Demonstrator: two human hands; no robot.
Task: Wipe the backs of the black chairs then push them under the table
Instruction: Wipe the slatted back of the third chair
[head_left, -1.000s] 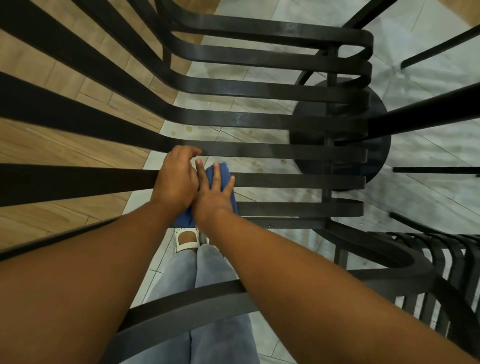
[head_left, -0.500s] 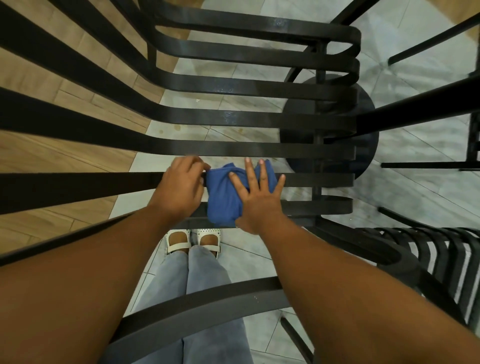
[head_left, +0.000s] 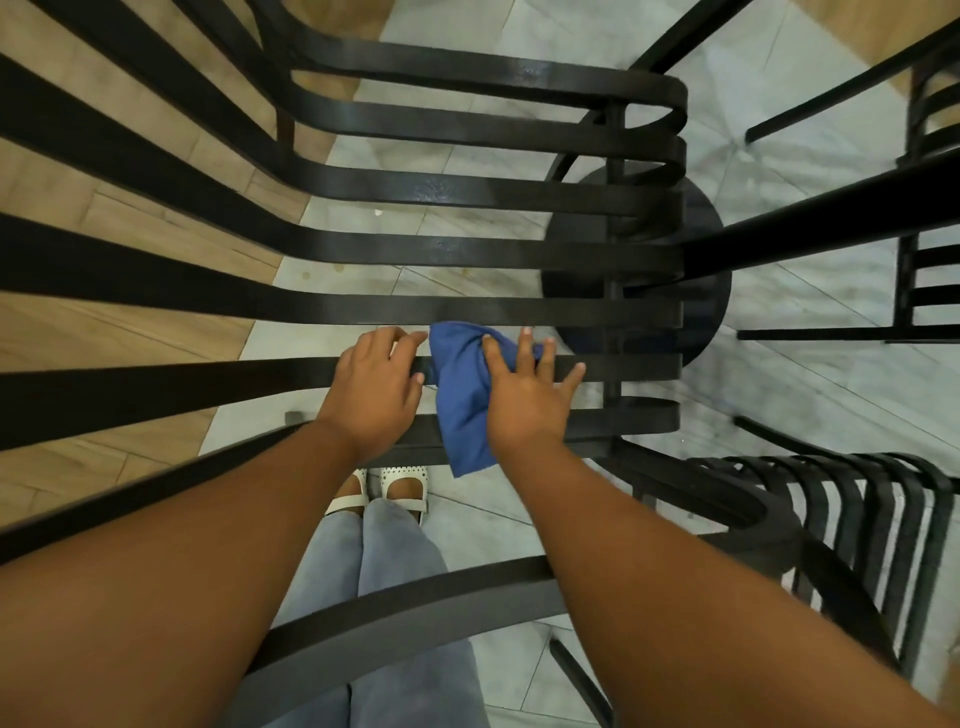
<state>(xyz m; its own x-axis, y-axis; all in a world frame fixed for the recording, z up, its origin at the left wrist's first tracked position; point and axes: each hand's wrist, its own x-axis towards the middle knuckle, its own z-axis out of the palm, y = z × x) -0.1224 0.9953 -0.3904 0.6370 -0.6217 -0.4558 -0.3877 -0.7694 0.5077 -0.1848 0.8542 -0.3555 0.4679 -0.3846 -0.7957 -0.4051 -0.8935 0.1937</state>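
**Both hands on the slatted chair back, blue cloth under the right**

While the person looks straight down through the black chair (head_left: 467, 249), its curved horizontal slats fill most of the view, running from the left edge across to a bend on the right. The left hand (head_left: 376, 387) sits on one of the nearer slats, fingers curled over its far edge so that it grips the slat. Just to its right, the right hand (head_left: 524, 395) lies flat with fingers straight and spread, pressing a blue cloth (head_left: 462, 405) against the same slat. The cloth is bunched beneath the palm, its loose end hanging down toward the near side over the next slat. The two hands are close together, with a strip of cloth between them.

Below the slats, the person's white shoes (head_left: 384, 493) and pale blue trousers (head_left: 384, 582) show against a grey tiled floor (head_left: 810, 395), which gives way to wood-look flooring (head_left: 130, 332) on the left. A round black base (head_left: 711, 260) stands on the tiles beyond the slats on the right. Another black slatted chair (head_left: 857, 519) stands at the near right, and part of a third (head_left: 930, 280) shows at the far right edge.
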